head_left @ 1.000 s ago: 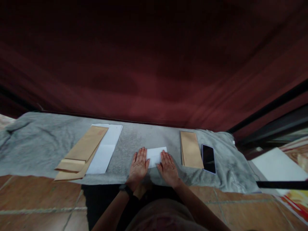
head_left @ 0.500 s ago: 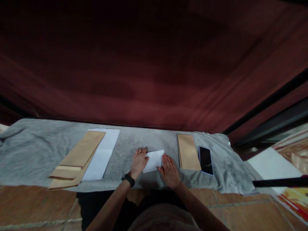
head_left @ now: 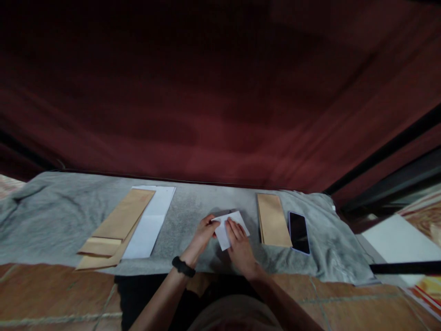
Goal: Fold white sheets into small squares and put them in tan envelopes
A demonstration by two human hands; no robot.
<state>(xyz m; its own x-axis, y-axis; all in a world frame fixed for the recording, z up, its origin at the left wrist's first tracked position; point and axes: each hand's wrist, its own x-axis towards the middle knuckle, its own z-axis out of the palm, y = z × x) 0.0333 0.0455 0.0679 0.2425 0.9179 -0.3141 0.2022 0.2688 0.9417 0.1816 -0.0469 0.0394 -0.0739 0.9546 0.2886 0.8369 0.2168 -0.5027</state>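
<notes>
A small folded white paper [head_left: 230,226] lies turned at an angle on the grey cloth [head_left: 51,216], in front of me. My left hand [head_left: 204,232] pinches its left corner, with a black watch on that wrist. My right hand [head_left: 239,246] rests on the paper's near edge, fingers curled onto it.
Brown envelopes [head_left: 115,225] lie stacked on white sheets [head_left: 151,220] to the left. Another brown envelope stack [head_left: 273,219] and a dark phone [head_left: 298,226] lie to the right. A dark red curtain [head_left: 220,92] hangs behind. Tiled floor [head_left: 51,294] runs along the near side.
Both hands lay flat on the paper a second ago. The left hand has now closed on the paper's corner and the paper has turned and lifted at that side.
</notes>
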